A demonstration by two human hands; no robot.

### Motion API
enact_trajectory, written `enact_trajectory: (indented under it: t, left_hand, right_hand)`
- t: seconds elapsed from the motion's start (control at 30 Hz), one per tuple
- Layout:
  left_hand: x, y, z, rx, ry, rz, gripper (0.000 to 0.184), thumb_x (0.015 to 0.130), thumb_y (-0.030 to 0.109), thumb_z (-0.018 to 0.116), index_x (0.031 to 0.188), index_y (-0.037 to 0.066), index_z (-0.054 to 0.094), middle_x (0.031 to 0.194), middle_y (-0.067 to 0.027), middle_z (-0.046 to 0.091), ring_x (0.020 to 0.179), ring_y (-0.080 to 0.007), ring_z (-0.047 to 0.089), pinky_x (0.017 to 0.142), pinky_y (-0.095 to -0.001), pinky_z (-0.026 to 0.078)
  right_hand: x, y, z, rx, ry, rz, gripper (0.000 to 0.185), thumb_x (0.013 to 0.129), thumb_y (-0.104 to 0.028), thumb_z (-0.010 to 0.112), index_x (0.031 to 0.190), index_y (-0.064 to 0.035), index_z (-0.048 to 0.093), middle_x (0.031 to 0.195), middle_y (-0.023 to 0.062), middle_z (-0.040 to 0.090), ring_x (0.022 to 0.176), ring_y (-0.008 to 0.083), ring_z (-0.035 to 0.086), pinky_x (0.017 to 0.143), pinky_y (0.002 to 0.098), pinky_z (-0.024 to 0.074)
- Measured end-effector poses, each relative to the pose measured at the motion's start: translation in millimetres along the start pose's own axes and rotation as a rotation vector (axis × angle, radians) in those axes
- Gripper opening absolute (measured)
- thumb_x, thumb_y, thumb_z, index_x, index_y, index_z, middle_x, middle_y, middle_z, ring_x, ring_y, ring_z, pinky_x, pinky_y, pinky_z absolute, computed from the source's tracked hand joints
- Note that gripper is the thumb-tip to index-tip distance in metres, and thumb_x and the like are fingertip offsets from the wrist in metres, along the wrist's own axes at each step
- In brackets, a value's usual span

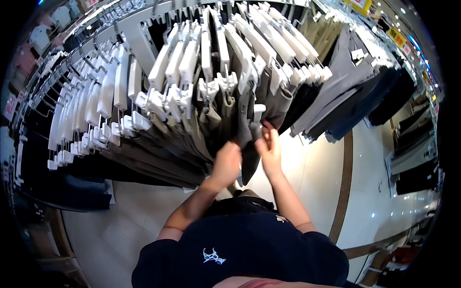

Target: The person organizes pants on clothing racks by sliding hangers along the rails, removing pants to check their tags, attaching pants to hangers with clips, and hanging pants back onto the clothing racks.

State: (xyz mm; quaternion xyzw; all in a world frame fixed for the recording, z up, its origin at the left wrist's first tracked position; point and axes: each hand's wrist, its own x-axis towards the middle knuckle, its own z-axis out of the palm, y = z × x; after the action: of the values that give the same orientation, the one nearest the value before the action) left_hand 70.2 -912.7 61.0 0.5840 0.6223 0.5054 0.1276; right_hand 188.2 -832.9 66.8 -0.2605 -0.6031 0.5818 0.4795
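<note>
Dark grey trousers (245, 126) hang from a white clip hanger (240, 43) in the middle of the rack, their lower part dropping between my hands. My right hand (271, 151) is closed on the cloth's right edge, with thumb and fingers bent just below a white hanger clip (259, 112). On the other side, my left hand (226, 165) is against the left edge of the same trousers. Motion blurs it, and its fingertips are hidden by the cloth, so its grip is unclear.
Many white hangers (108, 91) with brown and khaki trousers (158, 153) crowd the rack at left. Light grey trousers (331, 86) and dark blue trousers (353, 113) hang at right. Another clothes rack (415, 158) stands farther right. Pale floor tiles (317, 177) lie below.
</note>
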Motion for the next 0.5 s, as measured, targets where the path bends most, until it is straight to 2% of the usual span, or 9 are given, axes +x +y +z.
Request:
enact_trajectory:
  t: [0.03,0.1,0.17,0.27,0.3,0.37,0.4,0.43,0.5]
  left_hand:
    - [-4,11,10,-0.246,-0.061,-0.050,0.020,0.077,-0.004,0.043,0.093,-0.003,0.056,0.090,-0.0208,0.055,0.083,-0.0363,0.055,0.075,-0.0390,0.045]
    - [3,25,19,-0.137,-0.037,0.132,0.025,0.077,-0.005,0.044,0.098,-0.004,0.056,0.096,-0.0218,0.056,0.092,-0.0372,0.054,0.081,-0.0390,0.044]
    - [3,4,10,-0.178,-0.088,0.106,0.029,0.077,-0.005,0.047,0.105,-0.005,0.055,0.104,-0.0218,0.055,0.098,-0.0363,0.053,0.085,-0.0377,0.043]
    - [7,1,-4,-0.156,0.215,0.000,0.030,0.079,-0.003,0.051,0.109,-0.003,0.052,0.107,-0.0191,0.055,0.100,-0.0321,0.054,0.085,-0.0345,0.043]
    - [6,-4,-6,-0.172,0.284,-0.079,0.033,0.079,-0.002,0.050,0.112,-0.003,0.050,0.106,-0.0183,0.056,0.100,-0.0312,0.054,0.085,-0.0342,0.043]
    - [6,-10,-6,-0.167,0.308,-0.023,0.039,0.080,0.002,0.052,0.118,-0.005,0.044,0.113,-0.0198,0.052,0.103,-0.0327,0.052,0.087,-0.0349,0.041]
    - [5,-10,-5,-0.105,0.356,0.013,0.045,0.080,0.002,0.053,0.122,-0.005,0.040,0.117,-0.0179,0.049,0.107,-0.0291,0.049,0.091,-0.0341,0.038]
    - [4,-12,-3,-0.041,0.401,0.048,0.051,0.080,0.001,0.054,0.127,-0.005,0.035,0.121,-0.0160,0.047,0.110,-0.0254,0.047,0.094,-0.0332,0.036]
    - [6,-14,-1,0.114,0.422,0.011,0.058,0.080,0.003,0.055,0.131,-0.008,0.028,0.125,-0.0219,0.040,0.115,-0.0321,0.041,0.098,-0.0358,0.032]
  right_hand:
    - [-2,1,7,-0.019,-0.098,-0.042,0.073,0.074,-0.018,0.070,0.130,0.0035,0.029,0.116,0.0120,0.048,0.105,0.0182,0.047,0.090,0.0291,0.0374]
    - [0,5,10,-0.341,-0.126,-0.161,0.091,0.065,-0.020,0.076,0.134,0.0039,0.021,0.120,0.0162,0.043,0.111,0.0227,0.044,0.094,0.0327,0.0350]
    - [1,-14,18,-0.123,0.058,0.004,0.075,0.073,-0.007,0.067,0.132,0.0053,0.023,0.120,0.0181,0.043,0.114,0.0252,0.042,0.096,0.0337,0.0340]
    - [1,-4,16,-0.380,0.345,-0.584,0.058,0.077,0.010,0.051,0.129,0.0007,0.029,0.128,0.0186,0.039,0.118,0.0262,0.041,0.101,0.0363,0.0311]
    - [-1,-3,16,-0.296,0.295,-0.796,0.046,0.076,0.012,0.050,0.119,0.0024,0.041,0.124,0.0205,0.044,0.114,0.0309,0.046,0.097,0.0389,0.0359]
    - [-1,-14,8,-0.317,-0.284,-0.891,0.034,0.073,0.014,0.050,0.105,0.0028,0.051,0.117,0.0231,0.050,0.107,0.0357,0.051,0.092,0.0403,0.0414]
    - [0,-27,29,-0.376,-0.292,-0.842,0.028,0.067,0.008,0.057,0.095,0.0038,0.058,0.107,0.0231,0.056,0.096,0.0364,0.057,0.080,0.0382,0.0487]
    - [3,-24,44,-0.376,-0.226,-0.831,0.034,0.072,0.002,0.058,0.105,0.0030,0.055,0.110,0.0232,0.054,0.100,0.0370,0.055,0.083,0.0388,0.0458]
    - [9,-22,53,-0.630,-0.121,-0.610,0.046,0.075,-0.005,0.061,0.118,0.0042,0.047,0.116,0.0242,0.050,0.106,0.0385,0.050,0.089,0.0399,0.0406]
